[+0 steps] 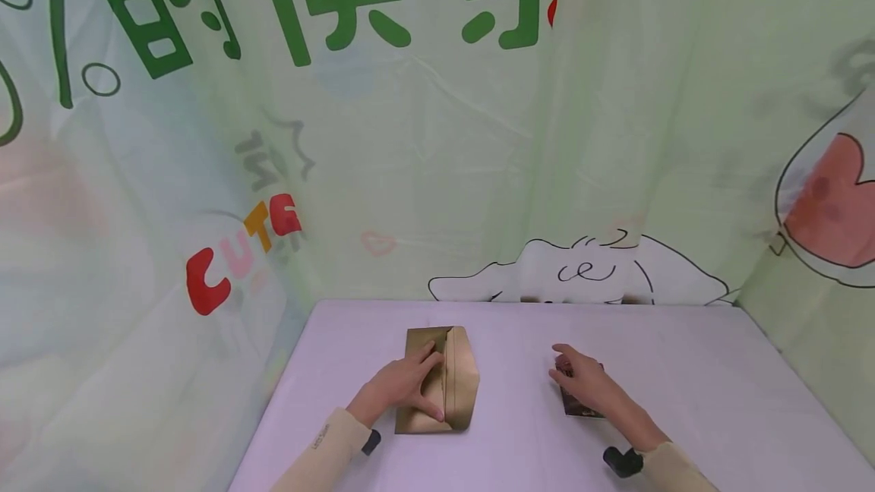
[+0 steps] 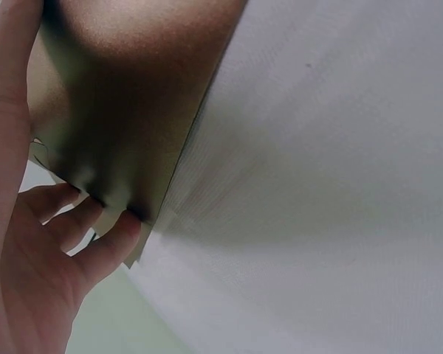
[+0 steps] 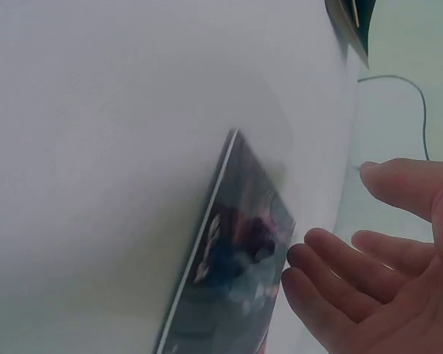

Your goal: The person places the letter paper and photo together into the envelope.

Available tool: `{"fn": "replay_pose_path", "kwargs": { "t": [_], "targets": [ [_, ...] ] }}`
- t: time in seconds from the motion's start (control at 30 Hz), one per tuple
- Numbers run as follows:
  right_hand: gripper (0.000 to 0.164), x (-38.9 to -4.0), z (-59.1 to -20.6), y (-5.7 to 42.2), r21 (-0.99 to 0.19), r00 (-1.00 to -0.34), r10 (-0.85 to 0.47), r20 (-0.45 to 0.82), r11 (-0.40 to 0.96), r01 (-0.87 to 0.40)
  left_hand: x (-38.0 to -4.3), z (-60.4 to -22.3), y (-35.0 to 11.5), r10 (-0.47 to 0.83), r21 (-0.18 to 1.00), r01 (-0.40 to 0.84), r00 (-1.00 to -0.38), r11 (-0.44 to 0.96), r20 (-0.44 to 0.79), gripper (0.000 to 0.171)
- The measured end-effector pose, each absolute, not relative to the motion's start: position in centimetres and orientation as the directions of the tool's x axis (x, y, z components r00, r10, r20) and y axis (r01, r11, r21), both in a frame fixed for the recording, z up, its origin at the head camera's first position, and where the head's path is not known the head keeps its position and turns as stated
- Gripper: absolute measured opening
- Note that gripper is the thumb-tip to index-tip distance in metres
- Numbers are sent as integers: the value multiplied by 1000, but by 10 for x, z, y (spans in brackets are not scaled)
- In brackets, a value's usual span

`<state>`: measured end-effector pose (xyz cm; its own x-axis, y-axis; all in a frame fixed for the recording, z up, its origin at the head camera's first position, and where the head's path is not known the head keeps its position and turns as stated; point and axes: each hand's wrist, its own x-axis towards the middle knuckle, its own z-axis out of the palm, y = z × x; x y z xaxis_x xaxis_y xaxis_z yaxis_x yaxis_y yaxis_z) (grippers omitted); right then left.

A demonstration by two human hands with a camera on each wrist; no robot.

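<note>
A gold-brown paper envelope (image 1: 465,378) lies on the table with its flap folded out to the right. My left hand (image 1: 403,384) rests on it, thumb and fingers spread along the opening beside the flap. In the left wrist view, several fingertips (image 2: 122,236) touch the envelope's edge. To the right, a thin dark printed card or booklet (image 1: 577,404) with a glossy face lies flat. Over it hovers my right hand (image 1: 589,382), thumb apart from the loosely bent fingers. In the right wrist view, the fingers come up beside the card's edge without gripping it.
A pale lilac cloth-covered table (image 1: 519,446) carries both items, with a gap of tabletop between them. Printed fabric curtains (image 1: 478,173) hang behind the table and along its left and right sides.
</note>
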<state>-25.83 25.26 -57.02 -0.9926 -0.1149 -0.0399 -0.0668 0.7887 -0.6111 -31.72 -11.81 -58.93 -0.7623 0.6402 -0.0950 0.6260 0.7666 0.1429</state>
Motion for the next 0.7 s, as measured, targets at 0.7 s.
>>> {"fn": "replay_pose_path", "kwargs": {
  "t": [0.7],
  "targets": [
    [75,-239,-595,288,-467,-1000,15,27,884,1,-317,-591,-118,638,155,620,-763,769,-109,110]
  ]
}}
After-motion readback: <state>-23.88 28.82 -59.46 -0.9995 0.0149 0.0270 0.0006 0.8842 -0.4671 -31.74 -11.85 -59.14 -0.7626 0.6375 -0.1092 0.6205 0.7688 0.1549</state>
